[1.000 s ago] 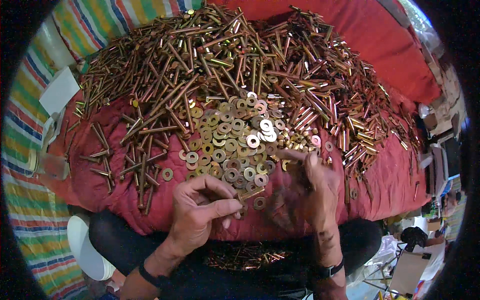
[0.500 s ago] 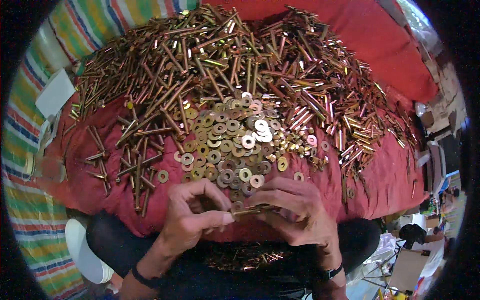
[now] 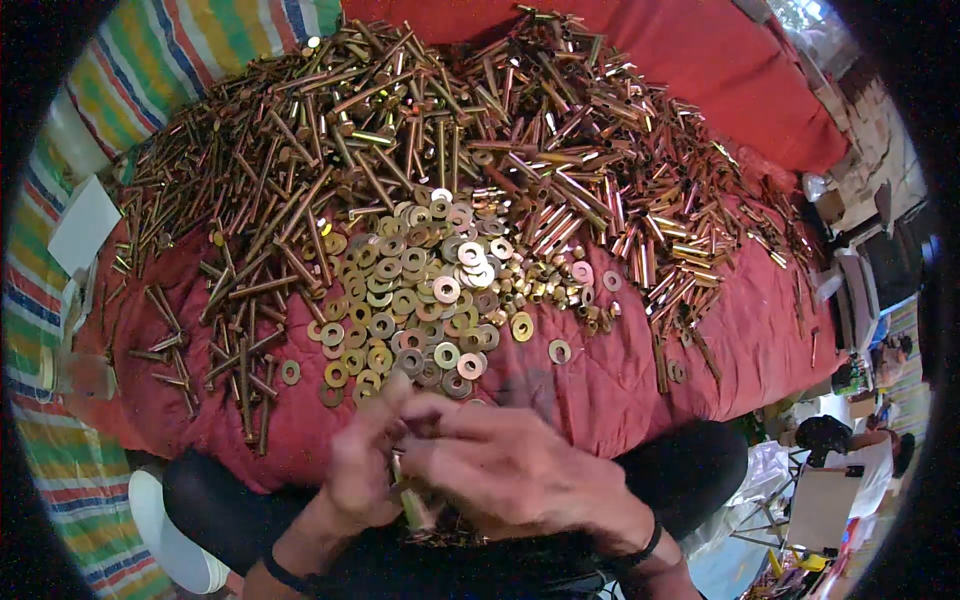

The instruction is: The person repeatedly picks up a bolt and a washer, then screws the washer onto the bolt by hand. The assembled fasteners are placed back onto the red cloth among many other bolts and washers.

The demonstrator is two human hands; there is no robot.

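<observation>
My left hand (image 3: 362,462) and my right hand (image 3: 515,468) meet above my lap, fingers closed together and smeared by motion. A brassy bolt (image 3: 414,510), blurred, points downward between them; its upper part is hidden by the fingers. Just beyond my fingertips lies a heap of flat washers (image 3: 400,300), gold and silver in tone. Small brassy nuts (image 3: 540,285) are gathered at the right side of the washers. Behind them, a big pile of long bolts (image 3: 330,130) spreads across the red quilted cloth (image 3: 560,420).
More metal sleeves and bolts (image 3: 680,250) lie at the right of the pile. A few loose bolts (image 3: 245,385) sit at the left. Striped sheeting (image 3: 60,480) runs along the left side, with a white card (image 3: 84,225) there. At lower right stands cluttered gear with a board (image 3: 825,510).
My hands have come closer together and moved slightly left and toward me. The bolt held level between them has tilted downward. The whole view has shifted a little.
</observation>
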